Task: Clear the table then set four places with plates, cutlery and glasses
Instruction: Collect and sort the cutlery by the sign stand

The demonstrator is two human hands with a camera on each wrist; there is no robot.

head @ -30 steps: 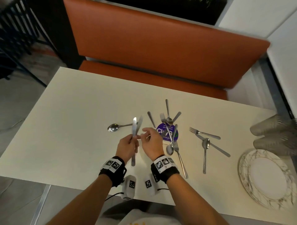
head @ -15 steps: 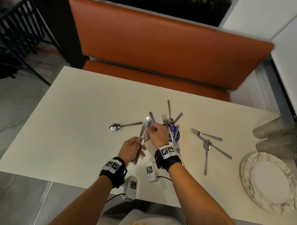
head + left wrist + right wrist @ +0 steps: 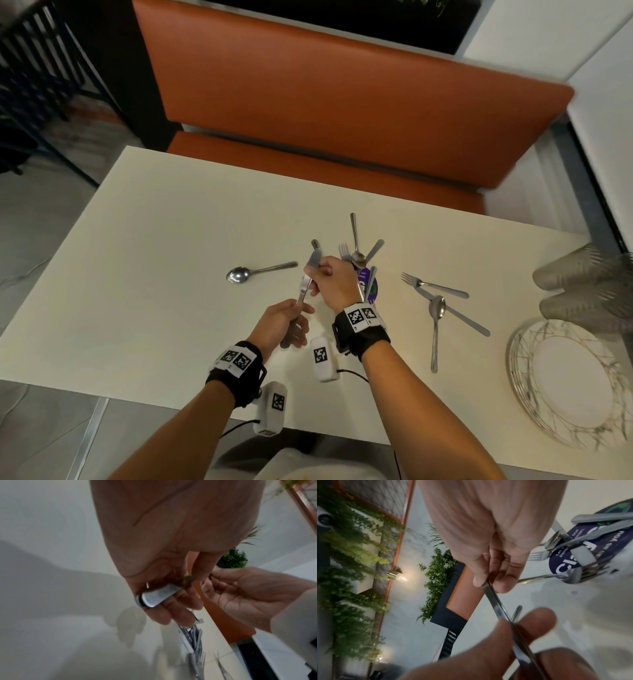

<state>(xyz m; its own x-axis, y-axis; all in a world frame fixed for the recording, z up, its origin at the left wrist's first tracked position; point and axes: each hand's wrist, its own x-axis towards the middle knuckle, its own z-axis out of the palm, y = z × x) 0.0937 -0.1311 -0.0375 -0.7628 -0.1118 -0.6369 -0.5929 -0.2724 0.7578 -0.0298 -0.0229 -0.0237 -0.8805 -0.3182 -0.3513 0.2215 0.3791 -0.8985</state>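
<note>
Two table knives (image 3: 307, 279) are held together above the white table (image 3: 154, 274), tips pointing away and to the right. My left hand (image 3: 297, 310) grips their handles; in the left wrist view the handle ends (image 3: 159, 596) stick out of its curled fingers. My right hand (image 3: 317, 274) pinches the blades near the tips, and its fingers (image 3: 481, 580) close on the blade edge (image 3: 494, 601). A stack of marbled plates (image 3: 534, 404) sits at the right front, with ribbed glasses (image 3: 575, 270) lying behind it.
A spoon (image 3: 239, 274) lies left of the hands. Several forks, spoons and knives are heaped on a purple coaster (image 3: 371, 286) by my right hand. A fork (image 3: 433, 284), spoon (image 3: 435, 329) and knife (image 3: 469, 323) lie farther right. An orange bench (image 3: 342, 113) lines the far edge.
The knives have tilted from upright to leaning right and moved right. My right hand slid from beside the left hand up to the blade tips; my left hand dropped back along the handles.
</note>
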